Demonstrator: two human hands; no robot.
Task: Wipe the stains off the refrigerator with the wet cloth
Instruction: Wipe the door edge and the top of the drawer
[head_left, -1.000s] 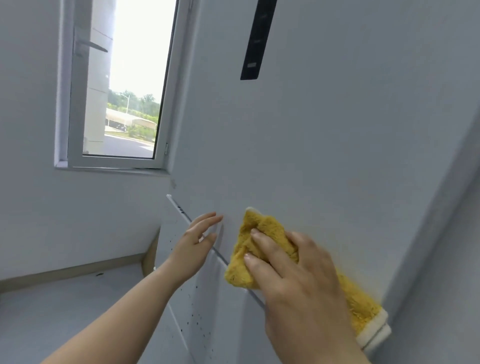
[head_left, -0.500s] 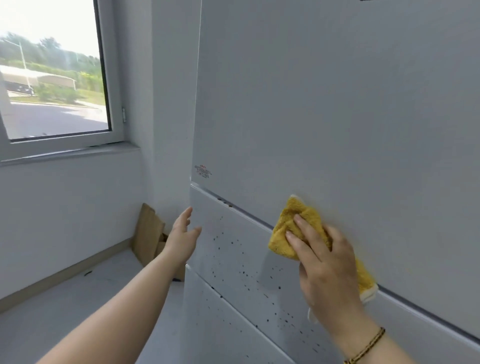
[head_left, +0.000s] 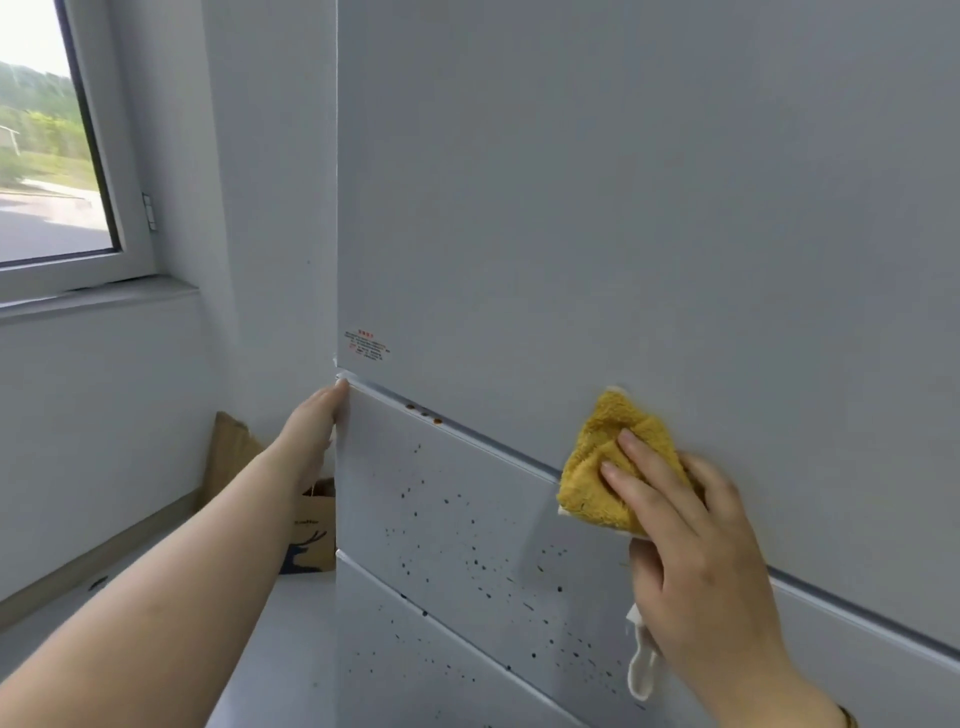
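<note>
My right hand (head_left: 696, 551) pushes the fluffy yellow cloth (head_left: 597, 467) flat against the smooth white refrigerator (head_left: 675, 260) with straight fingers. The cloth sits on the long groove (head_left: 493, 449) above the drawer (head_left: 374, 467). My left hand (head_left: 317, 426) is flat too, touching the drawer's left edge, and little dark stains (head_left: 467, 545) dot the drawer beside the cloth.

Soft daylight is coming in through the window (head_left: 49, 156) on the left, and its top corner is glowing white. The refrigerator (head_left: 623, 208) is looking gray and evenly lit. A faint shadow is falling below the cloth (head_left: 602, 467). The window frame is leaning near the edge. Everything is looking slightly soft.
</note>
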